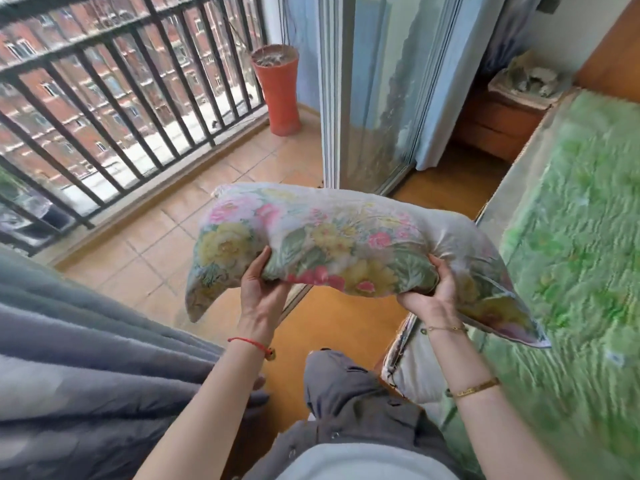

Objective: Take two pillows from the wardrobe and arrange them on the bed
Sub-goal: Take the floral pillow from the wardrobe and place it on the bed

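Note:
A floral pillow [332, 237] with pink and yellow flowers is held in the air in front of me, lying crosswise. My left hand [261, 292] grips its lower edge near the left end. My right hand [431, 289] grips the lower edge near the right end. The pillow's right corner hangs over the edge of the bed [571, 237], which is covered by a shaggy green spread and fills the right side of the view. No second pillow and no wardrobe are in sight.
A grey curtain [86, 358] hangs at the left. Ahead, an open glass sliding door [374, 91] leads onto a tiled balcony with a black railing [104, 98] and an orange planter [278, 88]. A wooden bedside cabinet [498, 123] stands beyond the bed.

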The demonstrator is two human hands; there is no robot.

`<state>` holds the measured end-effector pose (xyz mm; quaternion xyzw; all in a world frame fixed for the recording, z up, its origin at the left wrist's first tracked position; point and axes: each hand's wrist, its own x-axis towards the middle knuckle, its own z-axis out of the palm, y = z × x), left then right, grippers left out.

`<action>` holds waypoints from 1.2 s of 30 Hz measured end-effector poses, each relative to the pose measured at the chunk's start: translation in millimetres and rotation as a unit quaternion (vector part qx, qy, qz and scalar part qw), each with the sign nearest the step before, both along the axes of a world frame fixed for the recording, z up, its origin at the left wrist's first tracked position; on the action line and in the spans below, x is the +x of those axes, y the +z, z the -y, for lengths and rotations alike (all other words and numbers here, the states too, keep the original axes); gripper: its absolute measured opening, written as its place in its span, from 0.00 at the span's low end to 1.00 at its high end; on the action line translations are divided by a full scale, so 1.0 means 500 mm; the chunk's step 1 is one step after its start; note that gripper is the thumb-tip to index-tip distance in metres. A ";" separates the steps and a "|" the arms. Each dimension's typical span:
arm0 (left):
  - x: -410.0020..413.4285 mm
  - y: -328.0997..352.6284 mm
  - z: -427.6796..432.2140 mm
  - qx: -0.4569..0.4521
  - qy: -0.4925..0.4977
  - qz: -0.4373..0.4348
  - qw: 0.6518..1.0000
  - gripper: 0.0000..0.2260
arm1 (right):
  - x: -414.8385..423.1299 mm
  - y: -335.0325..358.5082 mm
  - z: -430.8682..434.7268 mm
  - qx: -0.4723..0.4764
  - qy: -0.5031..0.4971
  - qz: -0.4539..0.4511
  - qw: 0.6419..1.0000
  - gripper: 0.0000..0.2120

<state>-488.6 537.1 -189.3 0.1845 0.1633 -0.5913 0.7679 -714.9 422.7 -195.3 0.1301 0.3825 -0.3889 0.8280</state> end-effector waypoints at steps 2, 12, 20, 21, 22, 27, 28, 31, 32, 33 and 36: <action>0.022 -0.006 0.055 0.011 -0.022 -0.018 1.000 0.19 | 0.009 -0.005 0.032 -0.002 -0.022 -0.010 1.000 0.32; 0.038 -0.024 0.395 0.018 -0.166 -0.081 0.983 0.23 | -0.020 -0.029 0.246 0.020 -0.151 -0.022 0.988 0.18; -0.027 -0.025 0.707 0.043 -0.254 -0.070 0.964 0.29 | -0.095 -0.018 0.474 0.025 -0.238 -0.016 0.971 0.30; -0.037 -0.024 0.742 0.049 -0.259 -0.070 0.962 0.29 | -0.104 -0.015 0.497 0.024 -0.250 -0.017 0.968 0.30; -0.048 -0.023 0.777 0.053 -0.266 -0.069 0.960 0.28 | -0.114 -0.013 0.521 0.023 -0.261 -0.020 0.965 0.28; -0.100 -0.022 0.950 0.061 -0.316 -0.027 0.946 0.28 | -0.158 -0.007 0.644 0.011 -0.305 -0.014 0.952 0.32; -0.112 -0.023 0.994 0.061 -0.328 -0.016 0.943 0.29 | -0.168 -0.008 0.676 0.005 -0.311 -0.013 0.950 0.33; -0.137 -0.028 1.101 0.057 -0.350 0.002 0.935 0.30 | -0.187 -0.017 0.754 -0.024 -0.314 -0.014 0.949 0.27; -0.146 -0.030 1.141 0.054 -0.356 0.009 0.933 0.29 | -0.197 -0.021 0.787 -0.031 -0.315 -0.015 0.948 0.27; -0.156 -0.036 1.180 0.049 -0.370 0.016 0.928 0.29 | -0.205 -0.025 0.820 -0.036 -0.319 -0.012 0.947 0.27; -0.188 -0.044 1.301 -0.037 -0.420 -0.022 0.907 0.22 | -0.230 -0.035 0.932 -0.027 -0.339 -0.005 0.940 0.24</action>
